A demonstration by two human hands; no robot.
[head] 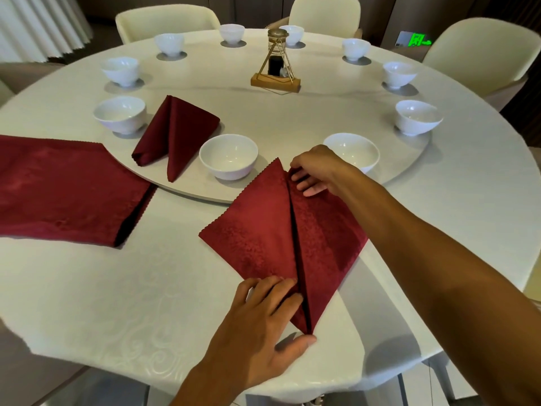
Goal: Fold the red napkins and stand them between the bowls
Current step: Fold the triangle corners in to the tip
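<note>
A dark red napkin [263,232] lies on the white tablecloth in front of me, folded into a kite shape with a centre seam. My left hand [263,320] presses flat on its near tip. My right hand [314,171] pinches the far top corner of the right flap, next to a white bowl [354,150]. A folded napkin [175,130] lies on the turntable between two bowls [229,156] [120,112]. A stack of flat red napkins [64,189] rests at the left.
Several more white bowls [418,117] ring the round turntable [292,112]. A gold wire stand with a dark bottle [275,65] sits near its middle. Cream chairs [164,22] surround the table. The table's near edge [205,373] is close to me.
</note>
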